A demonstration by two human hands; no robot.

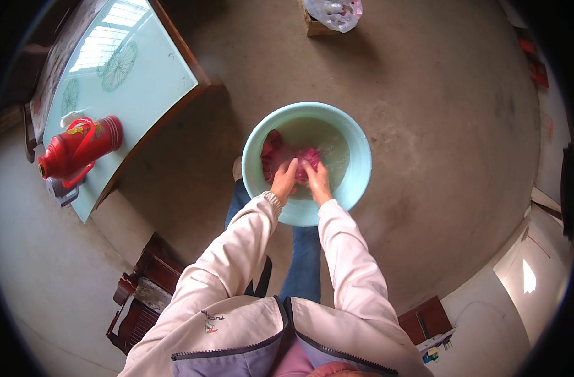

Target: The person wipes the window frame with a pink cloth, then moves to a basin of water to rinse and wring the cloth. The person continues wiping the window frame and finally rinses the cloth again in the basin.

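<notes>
A round light-blue plastic basin [361,162] holds cloudy water in front of my legs. Wet dark pink cloth [272,146] lies in the water on the basin's left side and reaches to its middle. My left hand [285,178] and my right hand [318,181] are side by side over the near part of the basin, gripping a bunched part of the cloth between them. Both thumbs lie on top of the bunch. The fingertips are partly hidden by the cloth and the water.
At the upper left stands a glass-topped table [159,80] with a red thermos flask [84,143] lying in view near its edge. A box [317,29] with a plastic bag [336,13] is on the floor ahead. Dark wooden furniture [159,268] is at the lower left.
</notes>
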